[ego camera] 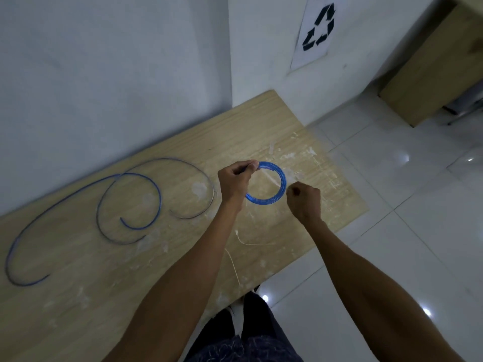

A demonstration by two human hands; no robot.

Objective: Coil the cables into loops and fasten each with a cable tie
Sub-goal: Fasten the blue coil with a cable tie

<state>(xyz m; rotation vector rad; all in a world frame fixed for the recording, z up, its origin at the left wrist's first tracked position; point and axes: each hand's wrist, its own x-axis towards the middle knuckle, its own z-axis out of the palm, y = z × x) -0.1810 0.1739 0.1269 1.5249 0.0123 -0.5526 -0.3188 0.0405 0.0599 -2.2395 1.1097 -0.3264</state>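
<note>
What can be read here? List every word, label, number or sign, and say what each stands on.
No words, brands or numbers can be read anywhere.
Sign only: a black three-arrow recycling symbol on the white paper sheet stuck to the wall; no text on it.
The blue cable coil, loose cables and wooden board show no legible print.

The coil (274, 184) looks like glossy blue plastic, smooth and catching light. The surface (183, 163) is pale wood-grain board, matt, blotched with rough white smears. The floor (418, 231) is glossy white tile with bright reflections. The sign (313, 35) is matt paper.
</note>
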